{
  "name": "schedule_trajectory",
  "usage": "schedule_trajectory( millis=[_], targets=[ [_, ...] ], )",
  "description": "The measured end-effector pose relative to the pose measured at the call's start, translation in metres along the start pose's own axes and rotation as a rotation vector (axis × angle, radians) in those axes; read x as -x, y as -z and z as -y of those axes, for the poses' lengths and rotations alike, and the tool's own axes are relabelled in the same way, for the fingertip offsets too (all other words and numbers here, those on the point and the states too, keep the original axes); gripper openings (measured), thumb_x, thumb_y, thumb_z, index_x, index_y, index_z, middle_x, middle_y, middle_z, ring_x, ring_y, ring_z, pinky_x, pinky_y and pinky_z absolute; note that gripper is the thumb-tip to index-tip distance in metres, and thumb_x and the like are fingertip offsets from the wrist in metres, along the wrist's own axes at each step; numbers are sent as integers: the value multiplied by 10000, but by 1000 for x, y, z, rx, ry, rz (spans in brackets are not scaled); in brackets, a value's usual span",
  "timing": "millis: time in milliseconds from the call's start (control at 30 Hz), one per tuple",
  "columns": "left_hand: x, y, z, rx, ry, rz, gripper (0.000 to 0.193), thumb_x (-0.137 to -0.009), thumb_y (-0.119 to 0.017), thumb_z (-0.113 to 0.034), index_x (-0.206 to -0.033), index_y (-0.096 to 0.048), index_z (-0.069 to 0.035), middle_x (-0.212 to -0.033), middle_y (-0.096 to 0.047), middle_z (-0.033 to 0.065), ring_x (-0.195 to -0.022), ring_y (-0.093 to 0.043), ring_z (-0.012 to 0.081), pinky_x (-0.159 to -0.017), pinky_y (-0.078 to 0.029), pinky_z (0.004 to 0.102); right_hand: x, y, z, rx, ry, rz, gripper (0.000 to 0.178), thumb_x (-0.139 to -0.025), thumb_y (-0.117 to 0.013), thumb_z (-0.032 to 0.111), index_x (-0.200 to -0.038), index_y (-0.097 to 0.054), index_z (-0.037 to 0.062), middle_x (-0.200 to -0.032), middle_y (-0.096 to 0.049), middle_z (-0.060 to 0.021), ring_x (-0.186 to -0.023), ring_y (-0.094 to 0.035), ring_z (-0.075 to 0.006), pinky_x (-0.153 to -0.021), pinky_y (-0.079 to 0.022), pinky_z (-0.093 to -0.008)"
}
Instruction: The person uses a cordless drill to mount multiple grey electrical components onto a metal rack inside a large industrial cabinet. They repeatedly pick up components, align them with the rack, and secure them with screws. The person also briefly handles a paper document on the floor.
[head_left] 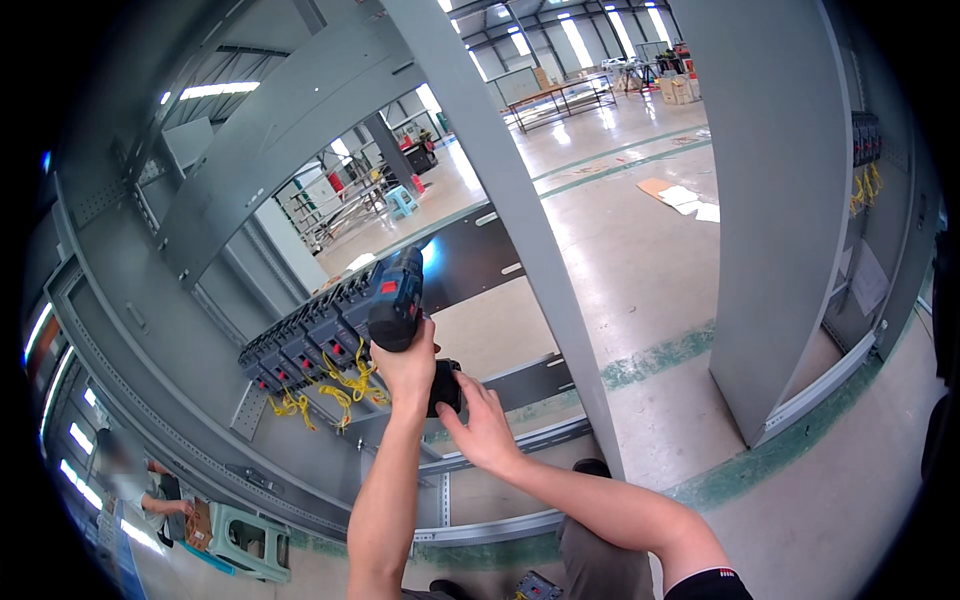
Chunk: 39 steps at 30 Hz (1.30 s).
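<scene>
My left hand (pixel 405 372) is wrapped round the handle of a dark blue and black cordless drill (pixel 397 300). The drill's nose points away from me at a dark mounting plate (pixel 470 262), where its lamp throws a bright spot. Below the handle is the black battery base (pixel 445 388); my right hand (pixel 486 428) grips it with thumb and fingers. Just left of the drill, a row of dark circuit breakers (pixel 310 340) with red buttons sits on the frame, and coiled yellow wires (pixel 345 385) hang beneath. The drill's tip and what it touches are hidden.
Grey cabinet uprights (pixel 500 190) and a tall panel (pixel 770 200) stand around my arms. A lower rail (pixel 490 530) crosses near my feet; another breaker (pixel 538 586) lies by my legs. At lower left, a person (pixel 150 500) is beside a pale green stool (pixel 250 540).
</scene>
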<state>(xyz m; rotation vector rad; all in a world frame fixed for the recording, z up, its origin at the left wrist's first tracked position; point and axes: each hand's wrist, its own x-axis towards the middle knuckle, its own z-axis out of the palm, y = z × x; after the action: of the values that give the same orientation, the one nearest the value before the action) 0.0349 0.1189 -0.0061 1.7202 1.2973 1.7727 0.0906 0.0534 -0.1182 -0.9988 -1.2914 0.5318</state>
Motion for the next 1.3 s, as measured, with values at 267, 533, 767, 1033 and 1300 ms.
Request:
schedule_trajectory(
  millis=[267,533,767,1033,1300],
  targets=[
    [6,6,-3,79,0,8,168,-814,-691,-106,-910,-650,25,-686,-642,42,-522,-621,127,-500,-491,281,2,-2,-3,31,81,-46,551,-876,-644,216,-1337,-449,-15,-1225,-571,-195,-970,-533,-336,-893,-444,-389],
    [61,58,-2,246,87,87,174,-833,-735,-73,-958,-620,-37,-780,-600,8,-591,-554,91,-534,-445,240,9,14,0,-16,32,16,515,-912,-636,245,-1334,-458,9,-1161,-602,-143,-906,-542,-247,-827,-470,-359],
    [136,158,74,363,328,372,312,-826,-708,-172,-1037,-583,21,-729,-597,75,-581,-591,178,-574,-481,281,7,24,-25,-85,-20,36,347,-916,-511,68,-1257,-489,8,-1038,-646,-124,-772,-587,-205,-739,-492,-328],
    [183,250,161,190,626,814,272,-720,-821,-119,-911,-649,-29,-756,-666,33,-680,-635,138,-653,-520,300,42,8,-30,132,59,1074,471,-830,-712,325,-1162,-579,18,-1068,-641,-131,-980,-577,-280,-876,-468,-391],
    [221,265,201,296,388,1070,367,-633,-808,-95,-963,-678,0,-754,-677,110,-691,-601,110,-689,-508,291,90,-60,-40,273,-361,1949,449,-774,-767,376,-992,-651,0,-744,-672,-135,-697,-659,-270,-666,-524,-378]
  ],
)
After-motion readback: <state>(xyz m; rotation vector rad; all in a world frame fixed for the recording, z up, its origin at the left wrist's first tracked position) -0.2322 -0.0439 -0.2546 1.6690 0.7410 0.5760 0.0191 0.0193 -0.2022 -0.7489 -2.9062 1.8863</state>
